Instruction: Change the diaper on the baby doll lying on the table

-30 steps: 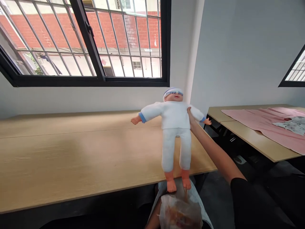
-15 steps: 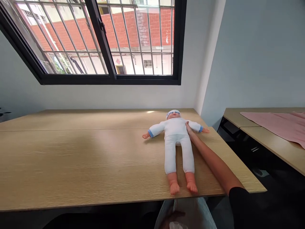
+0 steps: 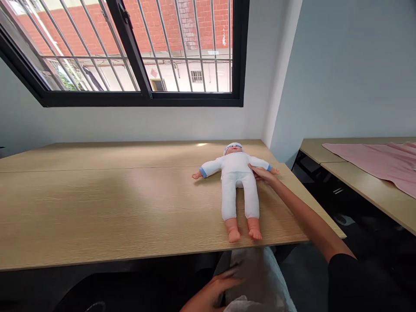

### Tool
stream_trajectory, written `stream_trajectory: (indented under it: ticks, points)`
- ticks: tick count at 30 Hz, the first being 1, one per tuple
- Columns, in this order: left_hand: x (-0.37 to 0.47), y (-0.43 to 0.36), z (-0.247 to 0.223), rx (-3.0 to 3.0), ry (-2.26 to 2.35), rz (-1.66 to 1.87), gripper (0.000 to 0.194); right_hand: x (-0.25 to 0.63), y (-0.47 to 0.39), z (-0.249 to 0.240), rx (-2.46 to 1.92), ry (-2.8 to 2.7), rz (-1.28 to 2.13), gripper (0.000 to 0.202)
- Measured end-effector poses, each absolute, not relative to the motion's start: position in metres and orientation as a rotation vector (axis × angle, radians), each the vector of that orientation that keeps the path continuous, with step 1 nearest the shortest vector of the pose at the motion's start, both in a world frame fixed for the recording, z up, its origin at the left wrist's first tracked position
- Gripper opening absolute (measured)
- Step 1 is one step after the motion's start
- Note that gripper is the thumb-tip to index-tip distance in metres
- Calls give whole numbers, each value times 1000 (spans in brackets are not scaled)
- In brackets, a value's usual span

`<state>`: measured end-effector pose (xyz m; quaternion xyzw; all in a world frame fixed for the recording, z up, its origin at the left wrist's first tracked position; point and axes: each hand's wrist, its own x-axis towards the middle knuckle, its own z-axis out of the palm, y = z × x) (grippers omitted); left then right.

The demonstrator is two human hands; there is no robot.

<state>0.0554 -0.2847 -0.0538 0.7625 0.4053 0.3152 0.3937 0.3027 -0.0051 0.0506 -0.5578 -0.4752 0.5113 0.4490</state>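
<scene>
A baby doll [image 3: 236, 164] in a white suit with blue cuffs and a white headband lies on its back on the wooden table, arms spread, its feet near the front edge. My right hand [image 3: 260, 172] touches the doll's side below its arm, fingers apart and partly hidden by the body. Below the table edge, my left hand [image 3: 218, 287] is at a translucent plastic bag [image 3: 268, 277], its fingers spread and somewhat blurred. Whitish crumpled material shows at the bag's lower part.
The wooden table [image 3: 113, 208] runs along the wall under a barred window [image 3: 143, 100]. At the right, across a dark gap, a second table [image 3: 360, 173] bears a pink cloth [image 3: 383, 162].
The view has tilted down and shifted slightly. My left hand has come further into view beside the bag. My right hand's fingers are more spread at the doll's side.
</scene>
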Motion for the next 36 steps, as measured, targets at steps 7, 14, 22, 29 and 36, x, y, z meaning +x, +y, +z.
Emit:
stream_trajectory:
  ticks: [7, 14, 22, 29, 36]
  points:
    - [42, -211, 81, 1877, 410, 502, 31, 316, 62, 68, -1292, -1780, 622, 25]
    - [65, -58, 94, 1888, 957, 1190, 29, 255, 133, 85, -1296, -2031, 414, 34]
    - [58, -7, 10, 1954, 1104, 1356, 34, 252, 152, 71, -1320, -2333, 183, 44]
    - [62, -22, 3, 1788, 984, 1181, 59, 238, 172, 71, -1391, -2344, 274, 49]
    - [60, -27, 1, 1690, 981, 1179, 62, 232, 170, 68, -1403, -2294, 161, 40]
